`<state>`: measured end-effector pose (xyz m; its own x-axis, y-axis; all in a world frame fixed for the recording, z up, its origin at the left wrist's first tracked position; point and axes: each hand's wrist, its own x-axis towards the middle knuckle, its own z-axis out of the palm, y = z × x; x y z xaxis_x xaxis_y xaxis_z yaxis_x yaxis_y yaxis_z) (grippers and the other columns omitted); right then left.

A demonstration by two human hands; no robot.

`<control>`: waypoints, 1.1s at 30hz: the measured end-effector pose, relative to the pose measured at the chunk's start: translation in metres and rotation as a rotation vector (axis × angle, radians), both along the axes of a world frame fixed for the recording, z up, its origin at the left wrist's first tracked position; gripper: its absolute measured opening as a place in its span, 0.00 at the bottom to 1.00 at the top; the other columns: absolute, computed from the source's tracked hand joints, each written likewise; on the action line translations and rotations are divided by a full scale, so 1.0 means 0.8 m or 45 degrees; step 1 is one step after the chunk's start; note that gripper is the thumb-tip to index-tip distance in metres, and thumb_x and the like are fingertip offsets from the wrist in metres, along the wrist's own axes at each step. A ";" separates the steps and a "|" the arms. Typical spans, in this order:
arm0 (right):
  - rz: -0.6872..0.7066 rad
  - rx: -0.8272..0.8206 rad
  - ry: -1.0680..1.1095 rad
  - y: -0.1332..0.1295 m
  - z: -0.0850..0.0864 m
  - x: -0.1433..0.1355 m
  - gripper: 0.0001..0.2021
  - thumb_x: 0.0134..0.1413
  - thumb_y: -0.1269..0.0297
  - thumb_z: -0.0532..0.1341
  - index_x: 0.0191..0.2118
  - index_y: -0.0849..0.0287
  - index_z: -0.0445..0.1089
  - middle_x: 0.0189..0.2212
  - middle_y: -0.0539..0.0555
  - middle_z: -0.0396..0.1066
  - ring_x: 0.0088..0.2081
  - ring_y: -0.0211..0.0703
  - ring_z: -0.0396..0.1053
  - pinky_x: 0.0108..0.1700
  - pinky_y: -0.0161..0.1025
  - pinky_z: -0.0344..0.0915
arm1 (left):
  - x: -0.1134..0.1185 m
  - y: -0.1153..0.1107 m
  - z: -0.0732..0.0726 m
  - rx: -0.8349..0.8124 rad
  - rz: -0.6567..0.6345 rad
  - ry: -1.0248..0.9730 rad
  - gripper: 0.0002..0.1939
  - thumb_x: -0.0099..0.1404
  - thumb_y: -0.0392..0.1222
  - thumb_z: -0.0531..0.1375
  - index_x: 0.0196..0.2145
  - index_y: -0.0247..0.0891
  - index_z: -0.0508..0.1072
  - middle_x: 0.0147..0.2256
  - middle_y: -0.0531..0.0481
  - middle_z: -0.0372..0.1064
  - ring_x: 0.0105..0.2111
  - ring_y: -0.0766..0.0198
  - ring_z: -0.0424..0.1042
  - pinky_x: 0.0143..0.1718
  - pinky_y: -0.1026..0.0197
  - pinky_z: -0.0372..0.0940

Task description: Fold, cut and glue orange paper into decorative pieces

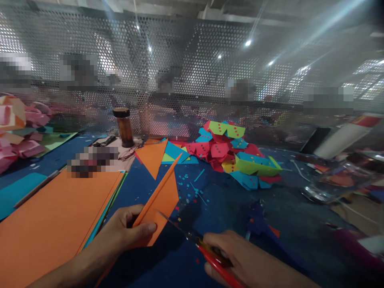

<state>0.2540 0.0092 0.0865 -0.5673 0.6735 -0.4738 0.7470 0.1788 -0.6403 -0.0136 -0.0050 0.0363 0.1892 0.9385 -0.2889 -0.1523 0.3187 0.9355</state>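
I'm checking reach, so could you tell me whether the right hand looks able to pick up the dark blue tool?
Probably not right now: the right hand is occupied with the red-handled scissors, though nothing appears to block its way to the dark blue tool.

Right hand [232,245] partly hides the scissors [216,266]; picture's left edge cuts the orange stack [60,216]; purple object [355,244] blurred.

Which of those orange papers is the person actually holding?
The folded piece in the left hand, by the scissors; the orange triangle and large orange sheet are in neither hand.
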 end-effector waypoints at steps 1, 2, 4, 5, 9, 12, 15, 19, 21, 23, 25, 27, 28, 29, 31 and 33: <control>-0.001 -0.004 -0.003 0.000 0.000 0.000 0.07 0.56 0.69 0.56 0.27 0.58 0.60 0.23 0.44 0.62 0.24 0.31 0.55 0.23 0.29 0.49 | 0.000 0.000 0.000 -0.008 0.003 -0.006 0.16 0.48 0.46 0.74 0.33 0.35 0.80 0.24 0.52 0.72 0.23 0.68 0.66 0.26 0.66 0.60; 0.001 -0.007 -0.003 0.000 -0.001 0.000 0.07 0.56 0.69 0.56 0.27 0.58 0.60 0.22 0.44 0.61 0.24 0.31 0.54 0.22 0.29 0.48 | 0.000 0.000 0.001 -0.013 0.006 -0.011 0.17 0.48 0.46 0.74 0.34 0.36 0.81 0.25 0.51 0.74 0.23 0.67 0.68 0.26 0.66 0.61; 0.002 -0.004 0.008 0.000 -0.002 0.000 0.08 0.57 0.69 0.56 0.27 0.58 0.59 0.21 0.44 0.59 0.23 0.30 0.52 0.21 0.30 0.47 | 0.000 -0.001 0.000 -0.017 0.013 -0.038 0.18 0.48 0.46 0.75 0.36 0.36 0.82 0.26 0.50 0.75 0.24 0.66 0.70 0.27 0.66 0.62; 0.003 -0.002 0.013 0.000 -0.003 0.000 0.09 0.57 0.68 0.56 0.27 0.58 0.58 0.21 0.44 0.58 0.23 0.30 0.52 0.21 0.30 0.47 | 0.000 -0.001 0.000 -0.018 0.015 -0.056 0.18 0.48 0.46 0.75 0.37 0.36 0.82 0.26 0.50 0.76 0.25 0.65 0.71 0.27 0.66 0.63; 0.004 0.001 0.002 -0.001 -0.006 0.001 0.09 0.59 0.67 0.55 0.27 0.58 0.58 0.20 0.44 0.57 0.22 0.30 0.51 0.20 0.30 0.45 | -0.001 0.000 -0.004 -0.028 -0.011 -0.122 0.19 0.51 0.46 0.74 0.40 0.35 0.82 0.28 0.46 0.78 0.28 0.60 0.75 0.31 0.63 0.67; 0.010 0.039 -0.024 -0.001 -0.009 0.003 0.09 0.59 0.66 0.55 0.27 0.58 0.59 0.21 0.45 0.59 0.23 0.31 0.54 0.21 0.31 0.46 | -0.002 0.001 -0.006 -0.022 -0.054 -0.148 0.19 0.52 0.48 0.73 0.40 0.36 0.82 0.30 0.44 0.79 0.28 0.59 0.76 0.33 0.60 0.69; 0.013 0.062 -0.033 -0.001 -0.012 0.004 0.08 0.59 0.66 0.55 0.28 0.58 0.61 0.23 0.46 0.63 0.24 0.32 0.56 0.22 0.31 0.47 | -0.003 0.002 -0.006 -0.020 -0.055 -0.135 0.20 0.52 0.48 0.73 0.41 0.36 0.82 0.33 0.43 0.80 0.30 0.57 0.77 0.35 0.59 0.70; 0.021 0.110 -0.049 -0.001 -0.011 0.004 0.07 0.58 0.65 0.57 0.29 0.58 0.63 0.26 0.48 0.67 0.26 0.34 0.60 0.25 0.32 0.50 | -0.003 0.001 -0.004 -0.024 -0.039 -0.122 0.19 0.52 0.47 0.73 0.40 0.36 0.82 0.33 0.43 0.80 0.30 0.58 0.78 0.33 0.62 0.70; 0.022 0.131 -0.066 -0.001 -0.010 0.003 0.08 0.59 0.63 0.57 0.29 0.58 0.64 0.25 0.49 0.68 0.26 0.35 0.61 0.25 0.32 0.50 | -0.002 0.001 -0.003 -0.040 -0.038 -0.137 0.20 0.52 0.47 0.73 0.41 0.36 0.82 0.33 0.43 0.80 0.30 0.59 0.78 0.33 0.64 0.69; 0.018 0.138 -0.074 -0.002 -0.012 0.003 0.09 0.59 0.62 0.57 0.28 0.58 0.64 0.25 0.48 0.68 0.26 0.35 0.62 0.24 0.32 0.49 | -0.002 0.001 -0.001 -0.066 -0.041 -0.169 0.21 0.51 0.47 0.73 0.41 0.36 0.82 0.33 0.43 0.80 0.30 0.59 0.78 0.33 0.64 0.69; 0.014 0.120 -0.066 -0.002 -0.016 0.005 0.09 0.59 0.62 0.57 0.28 0.58 0.63 0.24 0.47 0.67 0.26 0.34 0.62 0.24 0.32 0.49 | -0.001 0.000 0.001 -0.085 -0.051 -0.209 0.21 0.51 0.47 0.74 0.41 0.36 0.82 0.33 0.43 0.80 0.31 0.58 0.78 0.34 0.63 0.69; 0.017 0.090 -0.051 -0.001 -0.019 0.007 0.09 0.59 0.61 0.57 0.29 0.58 0.63 0.24 0.46 0.67 0.25 0.34 0.61 0.24 0.32 0.49 | -0.001 0.000 0.003 -0.098 -0.060 -0.235 0.20 0.51 0.46 0.74 0.41 0.36 0.82 0.32 0.44 0.80 0.31 0.57 0.78 0.35 0.61 0.70; 0.021 0.077 -0.049 -0.001 -0.019 0.007 0.09 0.60 0.61 0.57 0.30 0.58 0.63 0.24 0.46 0.67 0.25 0.34 0.61 0.24 0.32 0.49 | -0.001 0.000 0.004 -0.109 -0.062 -0.242 0.20 0.50 0.46 0.74 0.40 0.37 0.82 0.32 0.44 0.80 0.32 0.56 0.79 0.36 0.61 0.70; 0.024 0.073 -0.051 0.000 -0.020 0.008 0.09 0.60 0.60 0.57 0.30 0.58 0.63 0.25 0.47 0.67 0.25 0.34 0.61 0.24 0.32 0.49 | -0.001 0.000 0.005 -0.120 -0.064 -0.248 0.20 0.50 0.46 0.74 0.40 0.37 0.82 0.33 0.44 0.80 0.32 0.56 0.79 0.37 0.60 0.70; 0.029 0.085 -0.066 0.000 -0.018 0.008 0.09 0.60 0.59 0.57 0.31 0.57 0.64 0.26 0.47 0.68 0.26 0.34 0.62 0.24 0.32 0.49 | -0.001 0.000 0.007 -0.134 -0.069 -0.252 0.20 0.50 0.45 0.74 0.40 0.37 0.82 0.33 0.43 0.80 0.32 0.56 0.79 0.38 0.60 0.70; 0.040 0.116 -0.085 0.000 -0.017 0.008 0.09 0.61 0.60 0.56 0.31 0.57 0.63 0.27 0.47 0.69 0.26 0.35 0.63 0.25 0.33 0.50 | -0.002 0.000 0.008 -0.136 -0.074 -0.260 0.20 0.50 0.45 0.74 0.41 0.36 0.82 0.33 0.43 0.80 0.32 0.56 0.79 0.37 0.60 0.70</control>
